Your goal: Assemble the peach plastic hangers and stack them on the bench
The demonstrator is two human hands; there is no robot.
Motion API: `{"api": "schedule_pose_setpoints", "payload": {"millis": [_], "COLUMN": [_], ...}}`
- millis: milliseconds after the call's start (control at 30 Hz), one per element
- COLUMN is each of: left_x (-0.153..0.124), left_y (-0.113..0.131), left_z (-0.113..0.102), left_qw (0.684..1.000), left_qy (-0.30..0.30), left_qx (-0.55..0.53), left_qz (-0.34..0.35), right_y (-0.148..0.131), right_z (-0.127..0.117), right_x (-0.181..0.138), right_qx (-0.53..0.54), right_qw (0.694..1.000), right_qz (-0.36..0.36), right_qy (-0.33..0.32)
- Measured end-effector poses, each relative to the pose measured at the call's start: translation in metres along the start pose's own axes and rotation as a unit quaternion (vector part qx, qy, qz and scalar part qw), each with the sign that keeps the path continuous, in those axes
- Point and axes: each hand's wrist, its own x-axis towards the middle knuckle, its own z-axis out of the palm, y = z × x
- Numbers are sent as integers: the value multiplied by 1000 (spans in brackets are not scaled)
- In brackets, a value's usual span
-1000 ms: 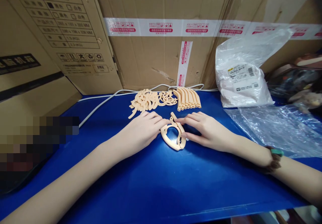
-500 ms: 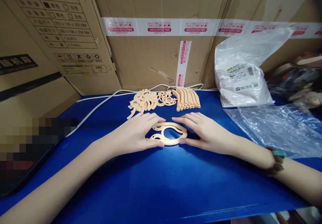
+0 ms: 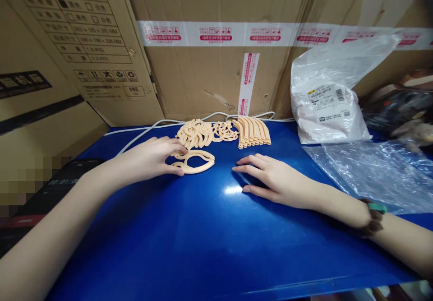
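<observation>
A beige oval frame [image 3: 198,170] made of curved plastic parts lies on the blue tabletop [image 3: 216,238], left of centre. My left hand [image 3: 157,155] grips its left end between thumb and fingers, which hide part of that end. To the right, apart from the frame, my right hand [image 3: 267,179] is open with fingers spread, holding nothing, just over the table. Behind the frame lie a loose heap of beige hook-like parts [image 3: 194,134], a small pile of ring-shaped parts [image 3: 225,131] and a neat row of curved arm pieces [image 3: 253,131].
Cardboard boxes [image 3: 203,75] wall off the back and left. A white cable [image 3: 142,131] runs along the back. At right stand a white plastic bag [image 3: 328,107] with a label and a flat clear plastic sheet [image 3: 372,174]. A black device with a timer [image 3: 61,181] lies at left.
My left hand has carried the oval frame left and back, close to the heap of hook-like parts. My right hand has let go of it and stayed nearly in place.
</observation>
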Motion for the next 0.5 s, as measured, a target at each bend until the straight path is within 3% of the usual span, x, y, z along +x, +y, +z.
{"api": "schedule_pose_setpoints", "payload": {"millis": [500], "left_x": [-1], "left_y": [1], "left_z": [-1], "left_qw": [1000], "left_qy": [14], "left_qx": [3], "left_qz": [-6], "right_y": [0], "right_z": [1], "right_x": [0], "right_qx": [-10], "right_qw": [1000], "right_qz": [-8], "right_qy": [-2]}}
